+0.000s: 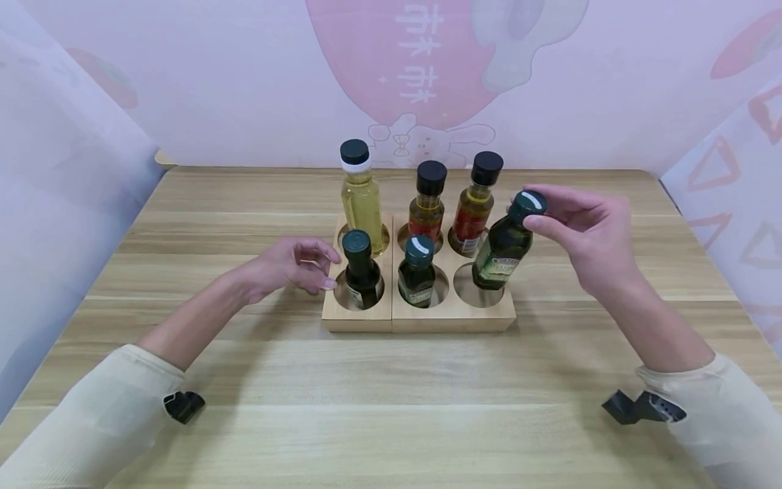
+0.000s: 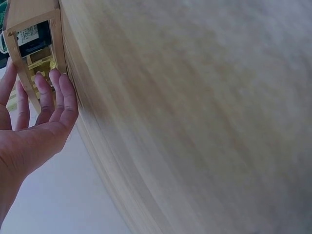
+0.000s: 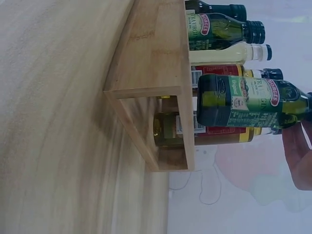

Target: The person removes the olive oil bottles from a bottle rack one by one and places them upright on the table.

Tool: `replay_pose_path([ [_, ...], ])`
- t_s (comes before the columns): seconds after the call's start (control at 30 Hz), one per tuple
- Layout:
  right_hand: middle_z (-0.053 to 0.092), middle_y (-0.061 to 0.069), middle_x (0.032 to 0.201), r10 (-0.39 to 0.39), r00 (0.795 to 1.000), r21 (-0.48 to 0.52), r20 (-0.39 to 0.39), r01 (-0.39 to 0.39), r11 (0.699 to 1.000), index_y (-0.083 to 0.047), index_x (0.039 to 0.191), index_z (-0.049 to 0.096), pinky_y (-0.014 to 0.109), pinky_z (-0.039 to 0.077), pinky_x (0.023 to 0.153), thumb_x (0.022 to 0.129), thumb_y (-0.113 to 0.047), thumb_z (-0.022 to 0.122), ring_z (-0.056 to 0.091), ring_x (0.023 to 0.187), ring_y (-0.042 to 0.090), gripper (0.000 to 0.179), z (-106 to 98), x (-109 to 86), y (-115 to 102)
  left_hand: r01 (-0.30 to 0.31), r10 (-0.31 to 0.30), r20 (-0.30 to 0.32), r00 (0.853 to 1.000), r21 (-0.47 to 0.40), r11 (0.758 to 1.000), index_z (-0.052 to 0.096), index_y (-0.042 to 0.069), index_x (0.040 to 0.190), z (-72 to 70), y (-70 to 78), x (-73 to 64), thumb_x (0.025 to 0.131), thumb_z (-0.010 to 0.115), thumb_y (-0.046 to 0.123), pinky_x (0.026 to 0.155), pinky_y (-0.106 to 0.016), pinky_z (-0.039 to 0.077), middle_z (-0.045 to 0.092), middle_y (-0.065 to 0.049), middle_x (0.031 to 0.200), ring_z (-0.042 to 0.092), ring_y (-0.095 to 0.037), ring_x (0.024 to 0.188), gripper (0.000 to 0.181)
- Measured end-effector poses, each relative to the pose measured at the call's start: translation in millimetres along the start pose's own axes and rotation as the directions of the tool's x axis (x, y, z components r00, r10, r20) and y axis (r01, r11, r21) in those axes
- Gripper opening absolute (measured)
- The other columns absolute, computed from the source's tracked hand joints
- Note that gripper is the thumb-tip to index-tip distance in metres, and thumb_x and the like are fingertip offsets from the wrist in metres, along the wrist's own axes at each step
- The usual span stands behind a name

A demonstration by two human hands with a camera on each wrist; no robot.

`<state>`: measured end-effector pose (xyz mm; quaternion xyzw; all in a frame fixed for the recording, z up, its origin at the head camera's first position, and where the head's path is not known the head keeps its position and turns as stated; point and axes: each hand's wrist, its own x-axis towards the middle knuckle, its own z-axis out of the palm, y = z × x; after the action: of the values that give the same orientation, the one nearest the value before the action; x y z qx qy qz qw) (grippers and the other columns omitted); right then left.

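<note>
Right of centre in the head frame, your right hand (image 1: 595, 238) pinches the held green bottle (image 1: 504, 246) at its dark cap, thumb against fingers. Bottle tilted, cap leaning to the frame's right, base over the lower-right hole of the wooden rack (image 1: 452, 324); right wrist view shows the base just beyond the rack's top face. Your left hand (image 1: 293, 266), left of centre, has its fingers spread and loosely bent, nothing gripped, fingertips at the rack's left edge; contact there, cannot tell. Nearest it, in the lower-left hole, a dark bottle (image 1: 362, 273); beside that, lower middle, a second green bottle (image 1: 417, 278). Upper row, left to right: pale-yellow oil bottle (image 1: 362, 204), middle red-labelled bottle (image 1: 425, 216), right-hand red-labelled bottle (image 1: 473, 214). Rack sits mid-frame on a wood-grain table (image 1: 391, 414); pink-printed wall (image 1: 244, 81) across the top.
</note>
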<state>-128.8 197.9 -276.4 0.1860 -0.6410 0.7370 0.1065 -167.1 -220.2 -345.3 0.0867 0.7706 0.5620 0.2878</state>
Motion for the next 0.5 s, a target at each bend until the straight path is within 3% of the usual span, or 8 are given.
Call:
replay_pose_path([
  [0.5, 0.078, 0.015, 0.099, -0.025, 0.999, 0.065, -0.045, 0.027, 0.997, 0.012, 0.114, 0.073, 0.027, 0.059, 0.089, 0.087, 0.021, 0.069, 0.077, 0.094, 0.021, 0.028, -7.9, 8.3, -8.5, 0.000, 0.000, 0.002, 1.000, 0.008, 1.000, 0.061, -0.001, 0.119, -0.7, -0.2, 0.9, 0.084, 0.080, -0.004, 0.079, -0.036, 0.060, 0.058, -0.012, 0.104, 0.063, -0.022, 0.088, 0.040],
])
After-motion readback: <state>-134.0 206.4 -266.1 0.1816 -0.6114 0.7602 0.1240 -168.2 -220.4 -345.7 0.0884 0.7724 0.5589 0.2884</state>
